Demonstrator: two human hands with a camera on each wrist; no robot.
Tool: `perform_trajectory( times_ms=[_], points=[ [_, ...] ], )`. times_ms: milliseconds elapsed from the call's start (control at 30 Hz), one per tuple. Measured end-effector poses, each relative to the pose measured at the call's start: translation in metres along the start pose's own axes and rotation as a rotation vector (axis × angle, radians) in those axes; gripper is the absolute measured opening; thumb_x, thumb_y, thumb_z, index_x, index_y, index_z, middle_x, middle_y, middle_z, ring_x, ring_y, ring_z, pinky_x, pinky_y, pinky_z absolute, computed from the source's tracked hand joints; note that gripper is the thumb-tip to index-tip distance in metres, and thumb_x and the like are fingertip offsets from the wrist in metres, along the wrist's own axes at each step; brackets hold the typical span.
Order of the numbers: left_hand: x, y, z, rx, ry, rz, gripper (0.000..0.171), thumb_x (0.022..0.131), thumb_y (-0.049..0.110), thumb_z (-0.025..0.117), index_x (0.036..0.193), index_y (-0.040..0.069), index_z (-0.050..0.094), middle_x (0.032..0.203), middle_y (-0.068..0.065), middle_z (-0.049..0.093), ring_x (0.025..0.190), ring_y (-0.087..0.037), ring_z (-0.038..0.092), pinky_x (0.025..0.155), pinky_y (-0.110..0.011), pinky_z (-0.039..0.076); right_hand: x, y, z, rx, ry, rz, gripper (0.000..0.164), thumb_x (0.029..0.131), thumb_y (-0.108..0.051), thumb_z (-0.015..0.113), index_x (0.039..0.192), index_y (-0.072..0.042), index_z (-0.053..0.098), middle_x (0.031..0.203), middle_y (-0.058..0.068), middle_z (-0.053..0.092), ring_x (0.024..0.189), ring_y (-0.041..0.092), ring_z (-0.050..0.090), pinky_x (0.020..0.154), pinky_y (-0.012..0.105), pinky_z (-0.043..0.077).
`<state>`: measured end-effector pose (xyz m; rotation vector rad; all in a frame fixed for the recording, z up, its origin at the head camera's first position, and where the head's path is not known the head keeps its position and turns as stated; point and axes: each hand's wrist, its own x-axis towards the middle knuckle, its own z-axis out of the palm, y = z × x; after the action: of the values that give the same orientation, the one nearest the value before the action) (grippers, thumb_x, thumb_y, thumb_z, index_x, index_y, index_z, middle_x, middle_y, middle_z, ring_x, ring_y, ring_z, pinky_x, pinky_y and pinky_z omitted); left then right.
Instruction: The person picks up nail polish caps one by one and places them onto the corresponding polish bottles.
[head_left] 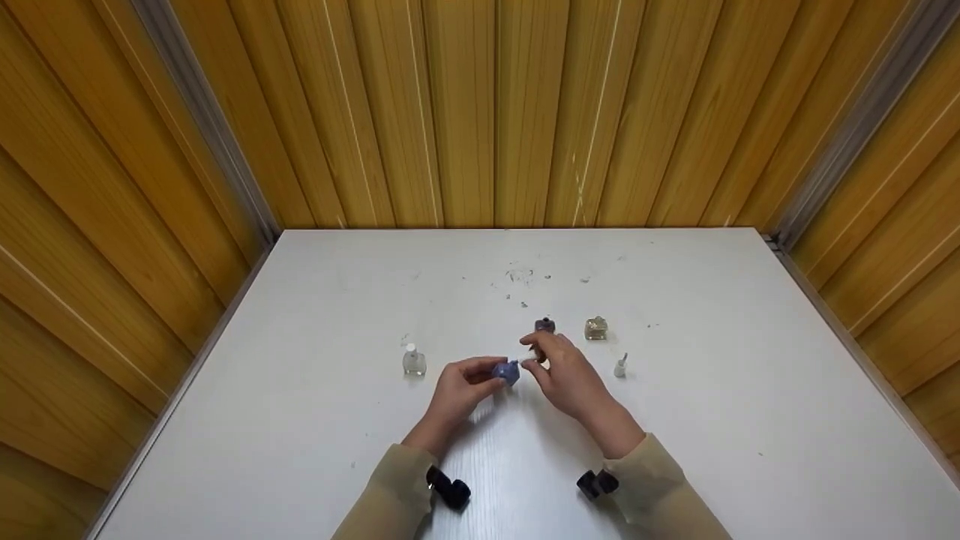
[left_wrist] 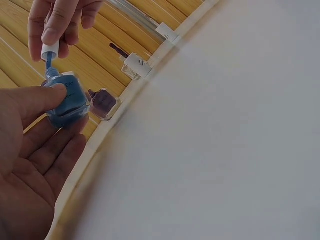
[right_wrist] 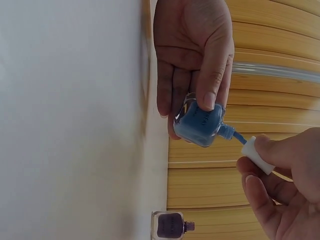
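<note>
My left hand point(head_left: 461, 390) pinches a square glass bottle of blue nail polish point(right_wrist: 200, 122) between thumb and fingers, tilted, with its neck toward the right hand. Between the thumb and fingertips of my right hand point(head_left: 574, 379) is a white nail polish cap point(right_wrist: 258, 155). Its blue-coated brush stem point(left_wrist: 48, 61) reaches to the bottle's mouth, the brush end hidden inside. Just beyond the right hand stands an uncapped bottle of dark purple polish point(head_left: 544, 325), partly covered by the fingers in the head view.
Right of the hands are an uncapped clear, yellowish bottle point(head_left: 596, 328) and a white brush cap point(head_left: 621, 367) standing stem up. Another white cap point(left_wrist: 137, 64) with a dark stem shows in the left wrist view. A clear bottle with a white cap point(head_left: 413, 361) stands left on the white table point(head_left: 300, 435).
</note>
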<state>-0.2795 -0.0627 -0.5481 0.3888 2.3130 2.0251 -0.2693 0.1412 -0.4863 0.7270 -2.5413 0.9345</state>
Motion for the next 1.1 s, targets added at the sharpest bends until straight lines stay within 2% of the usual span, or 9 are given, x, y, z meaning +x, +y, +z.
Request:
perform_trajectory(
  times_ms=[200, 367, 567, 833, 1100],
  points=[
    [0.0, -0.001, 0.001, -0.02, -0.012, 0.018, 0.031, 0.09, 0.0, 0.076, 0.121, -0.002, 0.073, 0.122, -0.022, 0.074, 0.114, -0.031, 0.072, 0.095, -0.026, 0.059, 0.001, 0.002, 0.003, 0.106, 0.07, 0.053, 0.024, 0.089, -0.004, 0.078, 0.11, -0.005, 0.067, 0.098, 0.01, 0.072, 0.088, 0.021, 0.069, 0.067, 0.025, 0.056],
    [0.0, -0.001, 0.001, -0.011, -0.004, 0.005, 0.032, 0.09, 0.002, 0.076, 0.121, 0.0, 0.074, 0.122, -0.02, 0.074, 0.113, -0.029, 0.072, 0.094, -0.027, 0.059, 0.0, 0.002, 0.004, 0.155, 0.083, 0.065, 0.025, 0.09, -0.004, 0.077, 0.114, -0.005, 0.071, 0.103, 0.012, 0.075, 0.09, 0.022, 0.071, 0.067, 0.026, 0.058],
    [-0.001, 0.0, 0.001, 0.002, 0.004, -0.001, 0.032, 0.09, 0.004, 0.077, 0.122, 0.002, 0.074, 0.121, -0.019, 0.075, 0.112, -0.028, 0.073, 0.094, -0.028, 0.06, 0.0, 0.001, 0.006, 0.139, 0.064, 0.052, 0.024, 0.09, -0.005, 0.077, 0.114, -0.006, 0.071, 0.103, 0.009, 0.074, 0.091, 0.021, 0.071, 0.068, 0.026, 0.059],
    [0.0, 0.0, 0.001, -0.029, -0.002, 0.005, 0.032, 0.09, 0.003, 0.077, 0.121, 0.0, 0.074, 0.121, -0.021, 0.074, 0.112, -0.031, 0.073, 0.092, -0.023, 0.059, -0.002, 0.0, 0.01, 0.132, 0.042, 0.035, 0.025, 0.09, -0.006, 0.078, 0.114, -0.005, 0.072, 0.104, 0.009, 0.074, 0.09, 0.021, 0.07, 0.068, 0.028, 0.061],
    [0.0, -0.002, 0.0, -0.007, -0.006, 0.005, 0.032, 0.09, 0.003, 0.077, 0.121, 0.001, 0.074, 0.119, -0.019, 0.075, 0.11, -0.026, 0.074, 0.091, -0.025, 0.06, -0.002, 0.0, 0.014, 0.098, 0.044, 0.008, 0.026, 0.09, -0.007, 0.077, 0.116, -0.006, 0.073, 0.105, 0.009, 0.074, 0.09, 0.021, 0.07, 0.068, 0.025, 0.061]
  ],
)
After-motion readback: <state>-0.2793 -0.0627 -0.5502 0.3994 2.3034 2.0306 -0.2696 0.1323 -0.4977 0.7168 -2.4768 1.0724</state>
